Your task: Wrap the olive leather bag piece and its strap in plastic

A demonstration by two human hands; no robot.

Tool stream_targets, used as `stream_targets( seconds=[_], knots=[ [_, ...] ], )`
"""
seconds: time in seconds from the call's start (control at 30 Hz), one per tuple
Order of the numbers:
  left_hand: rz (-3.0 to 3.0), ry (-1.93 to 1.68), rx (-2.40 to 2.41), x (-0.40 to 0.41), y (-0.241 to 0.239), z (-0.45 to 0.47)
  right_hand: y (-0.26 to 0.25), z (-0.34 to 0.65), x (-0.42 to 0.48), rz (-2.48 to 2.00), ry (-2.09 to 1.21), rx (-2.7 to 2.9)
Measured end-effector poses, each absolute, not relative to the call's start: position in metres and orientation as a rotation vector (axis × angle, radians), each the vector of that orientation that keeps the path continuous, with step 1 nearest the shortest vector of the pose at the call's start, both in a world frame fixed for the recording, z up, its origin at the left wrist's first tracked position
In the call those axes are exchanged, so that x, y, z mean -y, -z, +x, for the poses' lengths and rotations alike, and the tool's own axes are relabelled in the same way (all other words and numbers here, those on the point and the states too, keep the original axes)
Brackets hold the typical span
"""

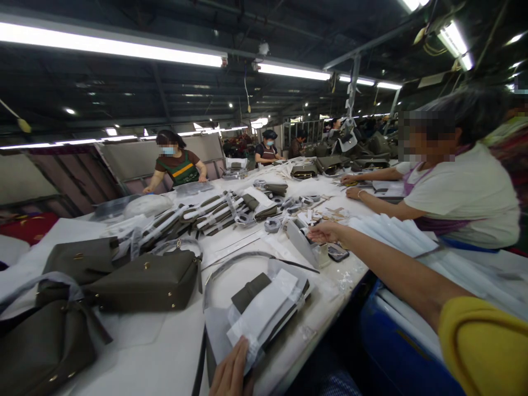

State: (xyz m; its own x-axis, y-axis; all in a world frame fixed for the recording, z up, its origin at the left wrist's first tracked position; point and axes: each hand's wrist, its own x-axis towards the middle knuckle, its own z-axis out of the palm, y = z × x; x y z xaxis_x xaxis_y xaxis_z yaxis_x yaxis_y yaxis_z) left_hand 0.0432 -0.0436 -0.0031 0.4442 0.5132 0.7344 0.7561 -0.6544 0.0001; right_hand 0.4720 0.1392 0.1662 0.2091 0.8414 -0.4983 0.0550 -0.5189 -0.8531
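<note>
A dark olive handbag (251,291), partly wrapped in white paper (264,305) and clear film, lies on the table in front of me. My left hand (230,369) grips its near end, fingers together over the wrapping and the thumb hidden. Out to the right, my right hand (325,232) is stretched to what looks like a tape dispenser (300,242). Its fingertips are pinched close to the dispenser's top edge; whatever lies between them is too small to make out. A dark phone-like object (338,252) rests just below that hand.
Several olive handbags (144,280) crowd the left side. Wrapped straps and parts (214,212) are heaped mid-table, with small cards (317,214) nearby. A co-worker (462,181) sits close on the right, beside stacked white sheets (396,236). Below stands a blue bin (396,341).
</note>
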Motion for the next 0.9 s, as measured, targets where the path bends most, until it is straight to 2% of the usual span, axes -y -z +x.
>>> stream_targets(
  seconds=[0.27,0.5,0.9],
  knots=[
    [-2.441,0.908,1.158,0.054,-0.010,0.039,-0.181,0.490,-0.068,-1.635,-1.232,0.870],
    [-2.425,0.866,1.286,0.062,-0.017,0.043,-0.140,0.485,-0.008,-1.617,-1.095,0.840],
    [-2.465,0.832,1.266,0.062,-0.021,0.041,-0.071,0.490,-0.012,-1.656,-0.815,0.903]
  ],
)
